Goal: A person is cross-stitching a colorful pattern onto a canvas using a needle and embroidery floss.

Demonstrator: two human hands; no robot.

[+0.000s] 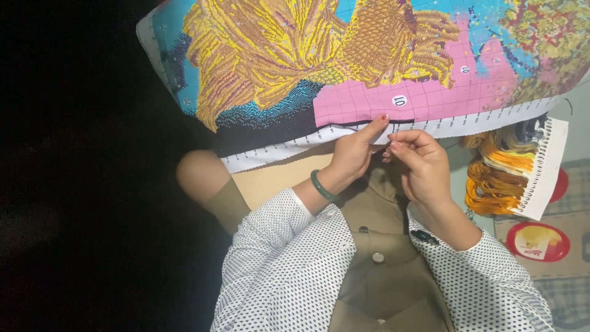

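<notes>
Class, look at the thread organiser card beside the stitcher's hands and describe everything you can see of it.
The thread organiser card is a long white strip, seemingly cardboard, with a row of small holes along one edge. Bundles of orange, yellow and darker threads loop through it. It lies tilted on the surface right of the right hand, untouched, below the embroidery canvas.

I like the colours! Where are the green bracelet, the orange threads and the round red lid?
green bracelet (323, 189): head view, band on left wrist.
orange threads (491, 184): head view, middle of bundle.
round red lid (538, 241): head view, its centre.

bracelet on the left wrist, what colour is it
Dark green, a plain smooth bangle above the left hand; the head view shows it.
</notes>
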